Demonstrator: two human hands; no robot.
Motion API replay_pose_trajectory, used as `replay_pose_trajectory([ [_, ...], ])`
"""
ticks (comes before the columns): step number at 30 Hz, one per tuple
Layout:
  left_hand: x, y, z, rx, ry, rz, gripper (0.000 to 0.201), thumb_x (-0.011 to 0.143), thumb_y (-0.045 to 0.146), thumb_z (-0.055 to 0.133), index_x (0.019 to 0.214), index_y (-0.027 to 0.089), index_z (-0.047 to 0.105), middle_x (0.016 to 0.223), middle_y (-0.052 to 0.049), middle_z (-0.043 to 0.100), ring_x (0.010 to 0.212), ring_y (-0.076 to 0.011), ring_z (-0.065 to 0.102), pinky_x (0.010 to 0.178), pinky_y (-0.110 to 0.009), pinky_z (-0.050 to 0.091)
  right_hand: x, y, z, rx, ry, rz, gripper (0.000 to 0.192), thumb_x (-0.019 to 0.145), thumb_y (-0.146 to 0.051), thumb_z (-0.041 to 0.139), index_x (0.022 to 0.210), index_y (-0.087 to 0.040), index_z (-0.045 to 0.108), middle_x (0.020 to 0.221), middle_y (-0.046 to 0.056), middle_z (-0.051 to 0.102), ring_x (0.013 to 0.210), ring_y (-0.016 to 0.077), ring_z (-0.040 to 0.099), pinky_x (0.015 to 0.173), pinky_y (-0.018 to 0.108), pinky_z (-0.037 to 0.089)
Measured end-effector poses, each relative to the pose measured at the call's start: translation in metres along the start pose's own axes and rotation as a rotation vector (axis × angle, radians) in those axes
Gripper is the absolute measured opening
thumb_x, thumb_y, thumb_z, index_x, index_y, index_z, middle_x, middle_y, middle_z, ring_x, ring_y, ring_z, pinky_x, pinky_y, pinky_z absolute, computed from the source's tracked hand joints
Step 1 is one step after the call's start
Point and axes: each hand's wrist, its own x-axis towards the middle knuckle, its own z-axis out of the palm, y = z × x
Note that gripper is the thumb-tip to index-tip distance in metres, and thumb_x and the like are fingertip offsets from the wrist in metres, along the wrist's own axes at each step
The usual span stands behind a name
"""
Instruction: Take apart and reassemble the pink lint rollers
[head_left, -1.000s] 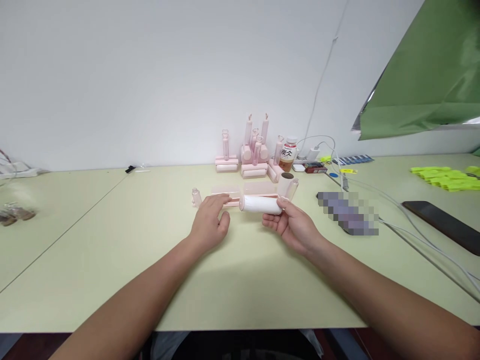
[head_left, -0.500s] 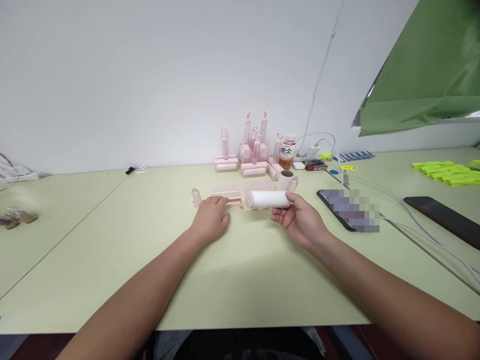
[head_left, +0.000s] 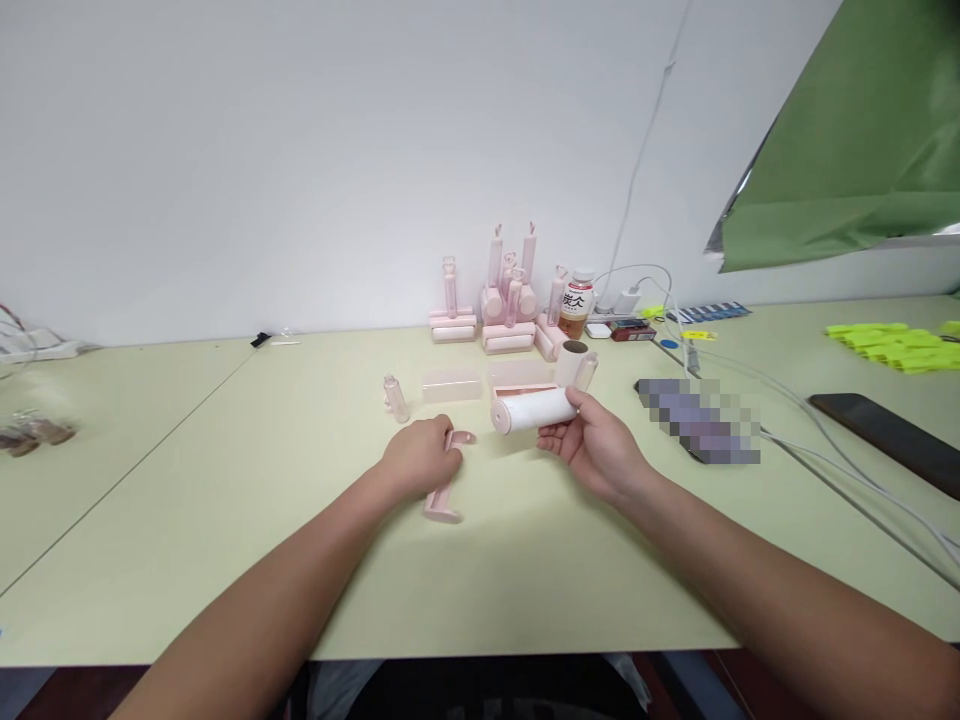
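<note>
My left hand (head_left: 425, 452) is closed around a pink lint roller frame (head_left: 441, 502), whose two end arms show above and below the fingers. In my right hand (head_left: 596, 440) is a white lint roller tube (head_left: 536, 410) with a pink end cap facing left, gripped at its right end. Behind the tube lies another pink frame (head_left: 517, 389), partly hidden. Two translucent pink covers, one on the left (head_left: 451, 385) and one on the right (head_left: 520, 373), rest farther back. A clear pink handle (head_left: 396, 398) lies left of them, and another handle (head_left: 587, 372) is at the right.
Several assembled pink lint rollers (head_left: 508, 337) stand by the wall beside a labelled bottle (head_left: 577, 304). A white roll (head_left: 572, 362) stands before them. To the right are a phone (head_left: 679, 420), a dark slab (head_left: 885, 440), cables and yellow-green pieces (head_left: 896, 347).
My left hand has picked up the pink frame and brought it nearer, turning it lengthwise. The white tube in my right hand has shifted slightly left and tilted.
</note>
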Motion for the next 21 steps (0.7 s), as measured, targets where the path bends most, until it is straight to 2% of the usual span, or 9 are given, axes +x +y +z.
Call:
replay_pose_trajectory([
  [3, -0.002, 0.002, 0.0, -0.179, 0.012, -0.012, 0.009, 0.08, 0.032, 0.054, 0.078, 0.024, 0.051, 0.062, -0.001, 0.061, 0.05, -0.0192, 0.055, 0.046, -0.026, 0.03, 0.001, 0.006, 0.0, -0.017, -0.038, 0.009, 0.016, 0.098, -0.031, 0.045, 0.098, -0.018, 0.055, 0.071, 0.002, 0.06, 0.055, 0.0142, 0.057, 0.05, 0.028, 0.056],
  [7, -0.002, 0.008, 0.005, -0.57, -0.018, -0.069, 0.011, 0.078, 0.029, 0.056, 0.079, 0.024, 0.046, 0.059, 0.004, 0.056, 0.044, -0.0143, 0.051, 0.042, -0.023, 0.033, 0.0, 0.014, 0.0, -0.059, -0.075, 0.027, 0.014, 0.097, -0.033, 0.05, 0.096, -0.019, 0.054, 0.073, 0.001, 0.06, 0.055, 0.0129, 0.056, 0.049, 0.026, 0.056],
  [11, 0.001, 0.013, 0.011, -0.755, 0.1, -0.078, 0.009, 0.072, 0.022, 0.056, 0.081, 0.022, 0.056, 0.053, 0.007, 0.047, 0.041, -0.0097, 0.039, 0.042, -0.02, 0.029, -0.006, 0.018, 0.003, -0.104, -0.126, 0.047, 0.014, 0.097, -0.033, 0.051, 0.095, -0.019, 0.054, 0.072, 0.0, 0.058, 0.057, 0.0125, 0.057, 0.049, 0.026, 0.056],
  [13, 0.002, 0.016, 0.011, -0.865, 0.075, -0.126, 0.016, 0.07, 0.02, 0.054, 0.085, 0.021, 0.061, 0.053, 0.006, 0.048, 0.041, -0.0089, 0.036, 0.041, -0.02, 0.026, -0.008, 0.02, 0.004, -0.124, -0.144, 0.065, 0.014, 0.097, -0.033, 0.051, 0.093, -0.019, 0.053, 0.069, -0.001, 0.057, 0.056, 0.0118, 0.055, 0.049, 0.025, 0.056],
  [17, 0.0, 0.022, 0.008, -1.059, -0.016, -0.206, 0.018, 0.066, 0.016, 0.051, 0.08, 0.019, 0.062, 0.069, 0.001, 0.062, 0.046, -0.0086, 0.042, 0.041, -0.02, 0.03, -0.009, 0.026, 0.003, -0.143, -0.183, 0.092, 0.017, 0.099, -0.034, 0.049, 0.091, -0.019, 0.051, 0.067, -0.001, 0.056, 0.056, 0.0115, 0.055, 0.05, 0.026, 0.056],
  [21, -0.003, 0.027, 0.005, -1.113, -0.036, -0.207, 0.017, 0.071, 0.014, 0.05, 0.085, 0.021, 0.055, 0.062, 0.002, 0.06, 0.051, -0.0108, 0.052, 0.046, -0.018, 0.037, -0.008, 0.029, 0.001, -0.145, -0.202, 0.099, 0.018, 0.098, -0.036, 0.049, 0.092, -0.019, 0.051, 0.07, -0.001, 0.055, 0.058, 0.0118, 0.055, 0.05, 0.027, 0.057],
])
